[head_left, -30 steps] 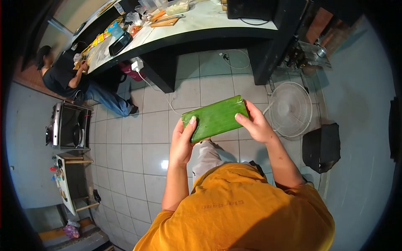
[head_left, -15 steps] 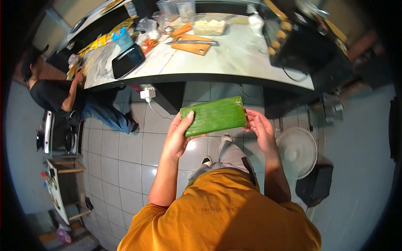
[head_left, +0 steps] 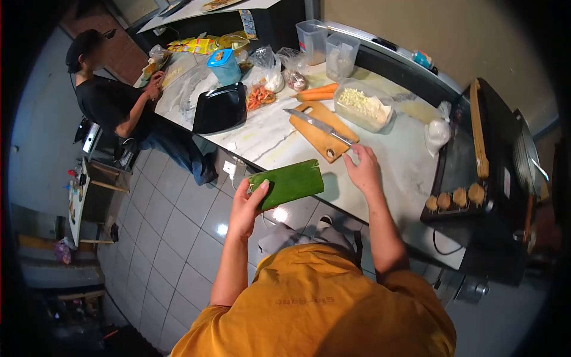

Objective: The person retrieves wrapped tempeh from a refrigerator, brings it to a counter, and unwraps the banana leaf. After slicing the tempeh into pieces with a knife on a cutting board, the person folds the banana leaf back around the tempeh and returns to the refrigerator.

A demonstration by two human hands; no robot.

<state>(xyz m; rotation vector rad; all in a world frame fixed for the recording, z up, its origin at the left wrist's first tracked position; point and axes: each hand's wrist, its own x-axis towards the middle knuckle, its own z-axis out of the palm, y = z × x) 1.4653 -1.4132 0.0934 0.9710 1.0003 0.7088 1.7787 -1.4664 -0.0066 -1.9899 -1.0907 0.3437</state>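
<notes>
My left hand [head_left: 245, 208] is closed on the left end of a flat, rectangular banana leaf parcel [head_left: 291, 185], thumb on top. The parcel is held in front of the counter's edge. My right hand [head_left: 364, 169] is over the counter with its fingers apart, beside the handle end of a kitchen knife [head_left: 318, 125]. Whether the fingertips touch the handle I cannot make out. The knife lies across a wooden cutting board [head_left: 309, 132], its blade pointing away to the left.
Carrots [head_left: 317, 93] and a clear tub of chopped white food [head_left: 364, 106] lie behind the board. A black tray [head_left: 220, 109] sits to the left, an oven-like black appliance [head_left: 470, 178] to the right. A person in a black shirt [head_left: 107, 104] works at the counter's far left.
My right hand has left the parcel and moved forward over the counter to the knife handle. My left hand still holds the parcel. My view has turned and the counter looks nearer.
</notes>
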